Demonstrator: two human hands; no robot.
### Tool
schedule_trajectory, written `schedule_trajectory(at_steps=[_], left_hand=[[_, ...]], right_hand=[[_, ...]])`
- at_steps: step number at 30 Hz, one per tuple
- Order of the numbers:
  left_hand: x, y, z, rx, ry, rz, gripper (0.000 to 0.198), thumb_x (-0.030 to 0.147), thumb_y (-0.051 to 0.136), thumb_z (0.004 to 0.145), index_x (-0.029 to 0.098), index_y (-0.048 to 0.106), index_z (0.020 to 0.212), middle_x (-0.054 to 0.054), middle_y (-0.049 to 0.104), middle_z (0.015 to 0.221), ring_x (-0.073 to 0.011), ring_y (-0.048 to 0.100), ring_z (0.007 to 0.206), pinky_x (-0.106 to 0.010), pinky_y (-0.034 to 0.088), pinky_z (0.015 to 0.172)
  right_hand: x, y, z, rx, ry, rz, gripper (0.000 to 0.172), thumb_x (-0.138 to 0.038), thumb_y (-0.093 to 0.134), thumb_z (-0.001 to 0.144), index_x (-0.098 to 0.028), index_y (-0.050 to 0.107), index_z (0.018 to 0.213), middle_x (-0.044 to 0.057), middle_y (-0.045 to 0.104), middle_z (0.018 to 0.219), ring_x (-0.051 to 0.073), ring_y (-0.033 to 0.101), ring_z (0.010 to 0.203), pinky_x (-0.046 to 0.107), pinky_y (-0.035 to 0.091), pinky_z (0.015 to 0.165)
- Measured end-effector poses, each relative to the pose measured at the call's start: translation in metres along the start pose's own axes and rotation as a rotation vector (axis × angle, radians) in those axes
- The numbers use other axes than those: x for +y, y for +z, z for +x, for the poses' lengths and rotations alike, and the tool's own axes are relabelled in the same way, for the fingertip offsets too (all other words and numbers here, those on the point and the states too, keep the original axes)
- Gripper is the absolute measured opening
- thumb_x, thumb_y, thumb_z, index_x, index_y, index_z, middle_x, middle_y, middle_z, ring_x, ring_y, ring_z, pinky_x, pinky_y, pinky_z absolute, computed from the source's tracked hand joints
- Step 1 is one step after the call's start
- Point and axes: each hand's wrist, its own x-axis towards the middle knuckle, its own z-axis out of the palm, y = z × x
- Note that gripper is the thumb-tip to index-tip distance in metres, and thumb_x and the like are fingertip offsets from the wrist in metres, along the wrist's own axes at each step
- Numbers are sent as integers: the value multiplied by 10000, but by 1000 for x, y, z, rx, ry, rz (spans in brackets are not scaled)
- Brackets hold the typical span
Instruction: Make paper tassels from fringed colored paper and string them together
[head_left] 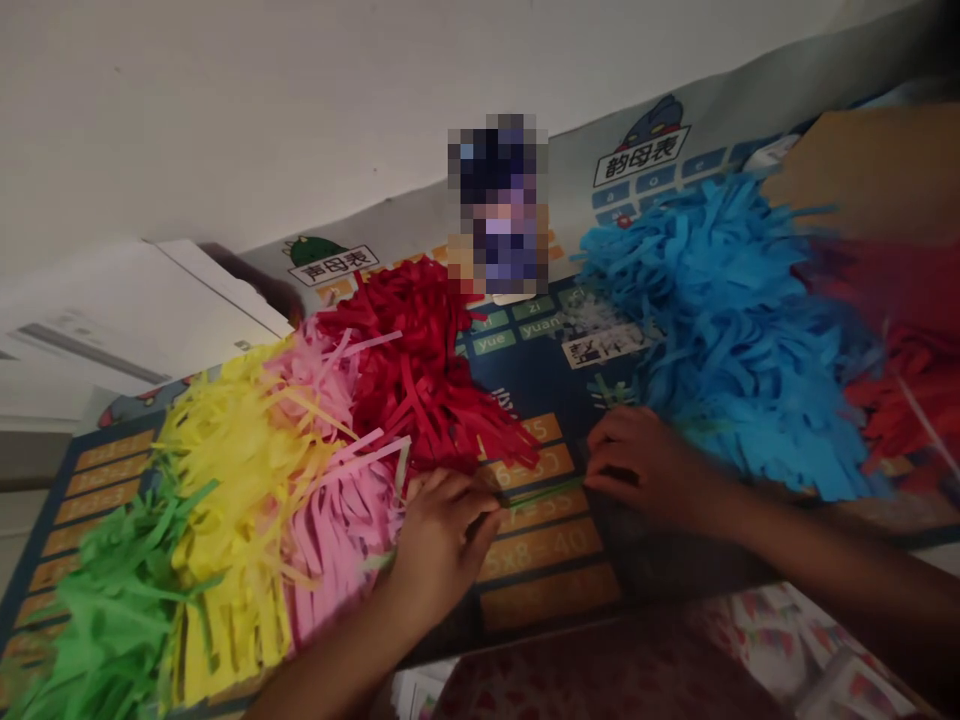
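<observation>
Your left hand (446, 525) and right hand (651, 470) pinch a green strip (543, 495), apparently stretching it; next needs steady tension.

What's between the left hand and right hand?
Head view: a thin green strip runs from the left hand to the right hand, over the printed mat.

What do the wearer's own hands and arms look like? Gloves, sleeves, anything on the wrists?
Left hand and right hand: ungloved. Left forearm and right forearm: no sleeve in view. No watch or bracelet visible; dim, blurred fingers make rings hard to rule out.
</observation>
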Motion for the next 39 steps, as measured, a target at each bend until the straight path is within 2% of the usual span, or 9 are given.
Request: schedule_trajectory(at_steps=[12, 14, 19, 23, 27, 30, 34, 37, 39], left_hand=[[1, -4, 6, -94, -87, 111, 98, 212, 600, 847, 188, 638, 760, -35, 628, 807, -214, 524, 827, -376, 319, 756], [-1, -3, 5, -76, 1, 147, 82, 201, 584, 862, 194, 664, 879, -48, 638, 885, -217, 520, 863, -375, 320, 765], [3, 3, 0, -19, 424, 339, 317, 168, 527, 928, 336, 648, 1168, -30, 649, 1103, -229, 504, 1027, -403, 305, 866], [11, 10, -4, 32, 486, 561, 319, 241, 590, 916, 341, 630, 1216, -26, 661, 1118, -236, 501, 1060, -411, 301, 899], [14, 12, -4, 11, 493, 623, 271, 276, 581, 924, 326, 651, 1181, -22, 659, 1123, -224, 509, 1063, -400, 320, 896], [17, 11, -3, 3, 494, 661, 210, 284, 547, 943, 291, 682, 1105, -21, 664, 1112, -222, 512, 1052, -400, 320, 888], [24, 10, -1, 13, 489, 627, 198, 244, 503, 962, 225, 687, 1035, -29, 662, 1114, -215, 511, 1059, -387, 325, 880], [32, 11, 3, -40, 478, 613, 174, 221, 512, 945, 186, 679, 978, -54, 663, 1086, -211, 523, 1029, -388, 327, 869], [35, 13, 7, -66, 481, 635, 157, 216, 522, 933, 175, 674, 942, -69, 669, 1009, -209, 536, 969, -392, 324, 824]], right_hand=[[-6, -1, 4, -13, 39, -24, 77, -203, 663, 829, -197, 660, 752, 34, 622, 904, 210, 523, 908, 339, 291, 769], [-6, 0, 4, 9, 32, -40, 41, -197, 668, 821, -193, 657, 782, 34, 622, 904, 206, 518, 906, 334, 290, 763], [0, 2, 1, 65, -43, -76, 42, -209, 662, 842, -194, 676, 805, 36, 630, 920, 194, 521, 898, 333, 290, 770], [-8, 4, -4, 136, -150, -258, 76, -201, 631, 878, -220, 701, 857, 40, 659, 965, 211, 528, 956, 379, 296, 852], [-30, 17, -11, 96, -345, -482, 202, -233, 579, 923, -240, 660, 1108, 60, 645, 1163, 255, 495, 1100, 480, 281, 966], [-35, 24, -18, 53, -342, -534, 343, -368, 581, 924, -185, 613, 1213, 102, 588, 1283, 290, 467, 1174, 516, 289, 1000], [-27, 18, -23, 84, -252, -613, 306, -362, 551, 946, -193, 635, 1186, 99, 599, 1275, 323, 442, 1218, 531, 295, 989], [-31, 13, -11, 49, -315, -651, 228, -240, 500, 970, -176, 648, 1132, 107, 626, 1198, 283, 482, 1154, 483, 318, 945], [-39, 14, 0, -37, -377, -654, 197, -164, 481, 962, -154, 671, 1013, 101, 655, 1042, 238, 536, 1004, 433, 344, 871]])
